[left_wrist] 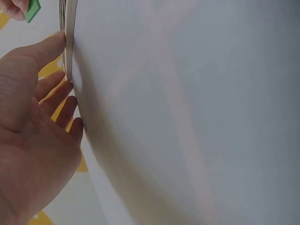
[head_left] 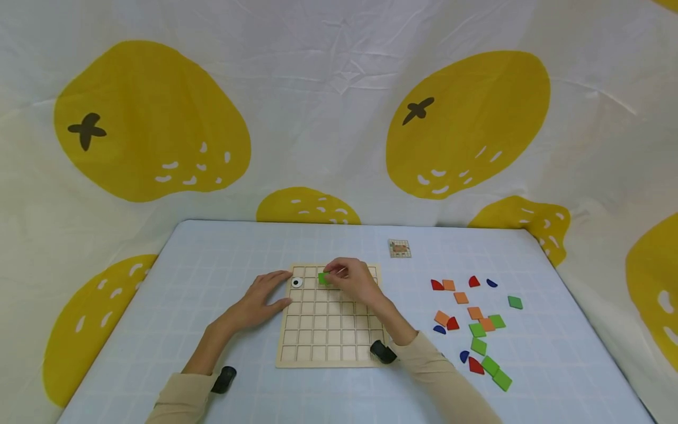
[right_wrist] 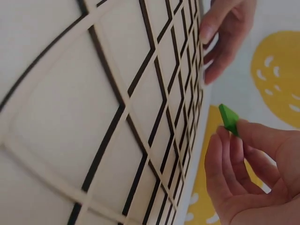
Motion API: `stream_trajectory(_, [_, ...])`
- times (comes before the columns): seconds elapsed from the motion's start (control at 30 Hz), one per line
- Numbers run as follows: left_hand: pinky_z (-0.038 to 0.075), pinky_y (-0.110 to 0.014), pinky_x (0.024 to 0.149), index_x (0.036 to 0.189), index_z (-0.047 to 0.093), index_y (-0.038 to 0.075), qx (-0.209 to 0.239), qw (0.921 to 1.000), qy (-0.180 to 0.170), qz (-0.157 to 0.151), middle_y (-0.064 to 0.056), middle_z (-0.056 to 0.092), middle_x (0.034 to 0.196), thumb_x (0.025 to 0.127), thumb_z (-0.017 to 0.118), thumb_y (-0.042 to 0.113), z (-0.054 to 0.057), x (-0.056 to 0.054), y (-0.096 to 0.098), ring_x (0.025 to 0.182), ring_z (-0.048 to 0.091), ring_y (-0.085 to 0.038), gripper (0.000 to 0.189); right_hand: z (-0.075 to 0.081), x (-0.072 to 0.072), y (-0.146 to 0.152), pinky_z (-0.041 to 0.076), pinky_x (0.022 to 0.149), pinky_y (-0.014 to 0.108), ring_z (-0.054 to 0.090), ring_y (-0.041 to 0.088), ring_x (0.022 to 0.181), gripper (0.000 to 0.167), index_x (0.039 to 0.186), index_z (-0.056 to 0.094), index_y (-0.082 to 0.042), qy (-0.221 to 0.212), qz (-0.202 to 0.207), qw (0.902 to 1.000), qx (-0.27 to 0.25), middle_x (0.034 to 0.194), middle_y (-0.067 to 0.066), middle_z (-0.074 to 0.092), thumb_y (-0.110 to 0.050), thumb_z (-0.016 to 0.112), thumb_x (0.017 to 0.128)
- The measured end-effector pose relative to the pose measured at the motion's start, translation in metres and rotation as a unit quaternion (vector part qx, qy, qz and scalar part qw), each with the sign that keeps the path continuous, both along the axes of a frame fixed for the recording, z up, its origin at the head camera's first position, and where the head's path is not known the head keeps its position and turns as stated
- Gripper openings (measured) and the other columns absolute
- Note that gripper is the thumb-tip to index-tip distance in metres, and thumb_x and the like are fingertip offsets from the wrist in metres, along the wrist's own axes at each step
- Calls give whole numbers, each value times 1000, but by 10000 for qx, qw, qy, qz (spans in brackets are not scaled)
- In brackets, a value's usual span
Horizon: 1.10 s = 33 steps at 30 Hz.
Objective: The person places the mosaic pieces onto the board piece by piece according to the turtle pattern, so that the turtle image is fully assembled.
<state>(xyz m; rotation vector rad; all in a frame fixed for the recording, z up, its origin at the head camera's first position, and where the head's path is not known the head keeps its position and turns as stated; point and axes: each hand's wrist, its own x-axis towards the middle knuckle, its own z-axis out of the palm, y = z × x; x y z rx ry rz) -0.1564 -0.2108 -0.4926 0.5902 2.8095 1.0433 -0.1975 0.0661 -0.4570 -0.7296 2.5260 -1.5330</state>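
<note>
A wooden grid board (head_left: 304,337) lies on the table, and a round white eye piece (head_left: 296,282) with a black dot sits in its upper left part. Over the board's upper rows my right hand (head_left: 352,280) pinches a green square tile (head_left: 323,278) between thumb and fingers. In the right wrist view, the same tile (right_wrist: 228,119) appears raised off the grid. My left hand (head_left: 261,299) touches the board's left edge with its fingertips and thumb, the fingers fairly straight. From the left wrist, the board's edge (left_wrist: 70,42) shows side-on against the fingertips.
To the right lie scattered tiles: green squares (head_left: 477,330), orange squares (head_left: 461,298), red quarter-rounds (head_left: 475,365) and blue half-rounds (head_left: 491,283). Behind the board is a small picture card (head_left: 399,248). A fruit-patterned cloth (head_left: 318,118) hangs behind the table.
</note>
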Motion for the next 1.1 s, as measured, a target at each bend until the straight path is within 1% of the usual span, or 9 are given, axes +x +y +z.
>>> stream_trajectory(0.2, [29, -64, 116, 154, 45, 6, 19, 10000, -7, -1, -17, 42, 158, 100, 69, 26, 1, 0, -1, 145, 33, -42, 63, -2, 1, -19, 56, 76, 27, 69, 23, 87, 13, 107, 76, -3, -199, 54, 9997, 91, 97, 8, 72, -10, 72, 97])
stream_trajectory(0.33, [30, -64, 116, 154, 45, 6, 14, 10000, 19, -14, -16, 43, 158, 101, 69, 26, 0, -1, -2, 145, 32, -42, 62, -5, 3, -28, 55, 76, 26, 68, 21, 87, 12, 106, 76, -2, -225, 168, 9996, 62, 97, 9, 72, -9, 71, 97])
stream_trajectory(0.5, [30, -65, 115, 154, 45, 5, 87, 9999, 69, -79, -17, 43, 157, 100, 70, 25, -1, -2, -2, 144, 33, -42, 62, -9, 5, -36, 55, 73, 25, 67, 14, 83, 11, 105, 76, -2, -377, 186, 9991, 33, 97, 8, 72, -8, 72, 97])
stream_trajectory(0.67, [30, -65, 115, 153, 45, 3, 158, 9997, 95, -141, -18, 43, 157, 100, 70, 22, -1, -2, -1, 143, 34, -44, 62, -13, 8, -42, 54, 73, 24, 65, 12, 81, 10, 104, 76, -2, -328, 154, 9992, 141, 95, 7, 72, -7, 71, 96])
stream_trajectory(0.87, [29, -65, 115, 154, 45, 5, 111, 9999, -53, -49, -17, 42, 158, 100, 70, 24, 0, -2, 0, 144, 32, -42, 62, -19, 8, -47, 52, 71, 22, 62, 8, 77, 10, 103, 76, -1, -239, 205, 9993, 220, 92, 6, 72, -6, 72, 95])
stream_trajectory(1.1, [29, -66, 115, 154, 44, 4, 121, 9999, -89, -54, -19, 41, 159, 100, 69, 25, 2, -1, -1, 145, 30, -43, 63, -17, 10, -54, 52, 68, 20, 63, 6, 74, 9, 99, 75, 2, -200, 196, 9992, 279, 87, 7, 72, -4, 75, 93])
